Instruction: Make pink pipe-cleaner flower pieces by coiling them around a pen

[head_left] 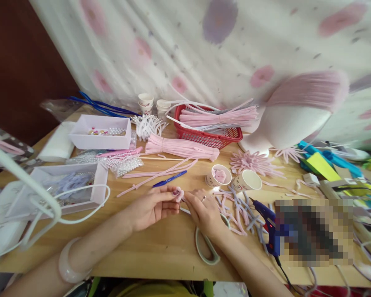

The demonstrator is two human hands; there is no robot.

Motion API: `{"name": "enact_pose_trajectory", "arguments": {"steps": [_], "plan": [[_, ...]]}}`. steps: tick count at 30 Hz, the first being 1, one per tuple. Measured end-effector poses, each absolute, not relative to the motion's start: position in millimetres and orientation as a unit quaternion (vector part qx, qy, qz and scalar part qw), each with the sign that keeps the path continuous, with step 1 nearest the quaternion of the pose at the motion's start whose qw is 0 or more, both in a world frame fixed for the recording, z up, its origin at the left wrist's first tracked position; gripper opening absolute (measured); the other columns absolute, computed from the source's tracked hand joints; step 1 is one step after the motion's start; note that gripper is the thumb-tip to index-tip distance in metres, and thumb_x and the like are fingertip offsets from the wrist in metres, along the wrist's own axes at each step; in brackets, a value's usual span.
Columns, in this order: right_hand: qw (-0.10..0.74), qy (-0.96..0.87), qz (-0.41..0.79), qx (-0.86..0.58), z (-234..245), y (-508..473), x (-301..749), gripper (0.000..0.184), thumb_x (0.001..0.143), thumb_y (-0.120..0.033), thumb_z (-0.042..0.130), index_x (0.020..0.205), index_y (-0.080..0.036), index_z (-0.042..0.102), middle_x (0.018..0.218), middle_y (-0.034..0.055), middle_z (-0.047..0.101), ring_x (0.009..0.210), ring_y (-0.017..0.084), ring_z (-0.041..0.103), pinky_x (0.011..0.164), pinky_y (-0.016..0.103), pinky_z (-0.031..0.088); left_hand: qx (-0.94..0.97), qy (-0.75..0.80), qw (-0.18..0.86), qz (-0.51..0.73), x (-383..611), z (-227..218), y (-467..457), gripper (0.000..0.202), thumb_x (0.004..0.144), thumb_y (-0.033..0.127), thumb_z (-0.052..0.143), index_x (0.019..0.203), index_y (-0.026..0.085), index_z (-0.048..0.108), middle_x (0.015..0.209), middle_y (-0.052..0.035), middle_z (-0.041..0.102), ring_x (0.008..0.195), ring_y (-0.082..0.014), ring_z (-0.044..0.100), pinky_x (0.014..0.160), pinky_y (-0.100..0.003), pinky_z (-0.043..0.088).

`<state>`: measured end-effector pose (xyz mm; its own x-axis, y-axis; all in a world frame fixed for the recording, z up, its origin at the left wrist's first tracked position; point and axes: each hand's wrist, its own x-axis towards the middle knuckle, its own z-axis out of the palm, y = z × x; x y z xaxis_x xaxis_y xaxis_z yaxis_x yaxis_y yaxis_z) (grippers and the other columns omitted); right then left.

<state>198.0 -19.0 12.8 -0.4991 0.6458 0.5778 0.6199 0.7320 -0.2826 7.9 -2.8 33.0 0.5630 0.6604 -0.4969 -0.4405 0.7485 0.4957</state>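
My left hand (150,208) pinches a small pink flower (178,194), which looks made of fuzzy pipe cleaner, between thumb and fingertips. From the other side, my right hand (204,210) has its closed fingertips against the same flower; their exact grip is partly hidden. Beneath my right hand lies a pair of scissors with pale green handles (208,251), its blades mostly covered. Just beyond my hands rests a blue pen (170,179). A paper cup (207,180) with pink flowers inside stands close by, next to a second paper cup (249,181). Short pink and grey pipe-cleaner pieces (238,210) are scattered right of my right hand.
A blue glue gun (270,231) lies at right, near a blurred-out patch. Behind are a pink pipe-cleaner bundle (182,147), a red basket (200,138) and a white lamp-like object (297,119). Bead boxes (100,142) and a looping white cable (89,216) occupy the left.
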Motion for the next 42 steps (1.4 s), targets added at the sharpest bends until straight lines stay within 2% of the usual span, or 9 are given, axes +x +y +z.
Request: {"name": "enact_pose_trajectory", "arguments": {"steps": [4,8,14,20,24,26,30,35,42], "plan": [[0.294,-0.889,-0.026,-0.350,14,-19,203,0.035,0.095,-0.010,0.038,0.126,-0.016,0.055,0.089,0.0116,0.071,0.075,0.021,0.062,0.069,0.035,0.047,-0.004,0.381,0.881,0.279,12,37,-5,0.012,0.089,0.007,0.058,0.086,0.011,0.068,0.070,-0.0032,0.072,0.061,-0.0111,0.071,0.064,-0.022,0.061],[0.310,-0.885,-0.029,-0.345,13,-20,204,0.037,0.095,-0.008,0.040,0.130,-0.015,0.049,0.092,0.0107,0.071,0.077,0.020,0.064,0.074,0.034,0.048,-0.054,0.393,0.868,0.299,17,36,-5,0.017,0.093,0.008,0.052,0.086,0.010,0.068,0.066,-0.0028,0.072,0.055,-0.0105,0.070,0.057,-0.019,0.061],[0.350,-0.875,-0.016,-0.335,16,-25,203,0.025,0.091,-0.008,0.047,0.112,-0.018,0.057,0.080,0.0072,0.070,0.069,0.018,0.062,0.068,0.032,0.047,-0.048,0.362,0.893,0.263,18,25,0,0.027,0.096,0.009,0.046,0.078,0.009,0.065,0.061,-0.0031,0.070,0.046,-0.0086,0.067,0.050,-0.017,0.058],[0.388,-0.743,0.314,-0.446,25,-31,198,0.011,0.092,-0.020,0.048,0.091,-0.018,0.059,0.076,0.0045,0.067,0.065,0.014,0.060,0.060,0.025,0.046,-0.011,0.367,0.894,0.258,23,17,3,0.019,0.091,0.005,0.054,0.076,0.010,0.063,0.060,0.0007,0.068,0.046,-0.0063,0.065,0.051,-0.014,0.057],[0.382,-0.559,0.587,-0.445,26,-25,197,0.022,0.086,-0.037,0.061,0.083,-0.016,0.059,0.061,-0.0002,0.061,0.054,0.010,0.054,0.054,0.022,0.042,0.036,0.370,0.889,0.266,23,11,3,0.010,0.084,0.003,0.064,0.077,0.010,0.065,0.061,0.0010,0.067,0.045,-0.0054,0.063,0.050,-0.013,0.055],[0.368,-0.480,0.671,-0.430,24,-20,197,0.024,0.078,-0.037,0.069,0.079,-0.015,0.060,0.057,-0.0015,0.060,0.050,0.009,0.051,0.051,0.021,0.039,0.097,0.364,0.887,0.268,21,9,4,0.006,0.077,0.006,0.073,0.075,0.009,0.068,0.060,0.0009,0.066,0.045,-0.0049,0.061,0.050,-0.012,0.054],[0.347,-0.281,0.807,-0.386,14,-14,195,0.019,0.066,-0.027,0.074,0.070,-0.014,0.061,0.046,-0.0059,0.052,0.039,0.004,0.036,0.045,0.018,0.035,0.306,0.341,0.849,0.262,16,13,12,0.020,0.063,0.024,0.085,0.069,0.010,0.072,0.061,-0.0001,0.066,0.050,-0.0059,0.056,0.052,-0.015,0.049],[0.264,-0.164,0.886,-0.343,7,-11,197,0.016,0.059,-0.017,0.072,0.069,-0.012,0.061,0.044,-0.0095,0.044,0.038,0.000,0.021,0.037,0.012,0.027,0.550,0.319,0.743,0.209,8,31,26,0.016,0.074,0.028,0.076,0.068,0.014,0.073,0.067,-0.0028,0.070,0.061,-0.0107,0.058,0.064,-0.022,0.047],[0.259,-0.255,0.858,-0.362,10,-11,202,0.021,0.064,-0.026,0.076,0.073,-0.012,0.062,0.047,-0.0067,0.053,0.034,0.002,0.034,0.033,0.014,0.037,0.519,0.320,0.754,0.244,3,24,20,0.020,0.069,0.029,0.079,0.075,0.014,0.068,0.069,-0.0033,0.073,0.064,-0.0129,0.064,0.066,-0.024,0.050]]}}
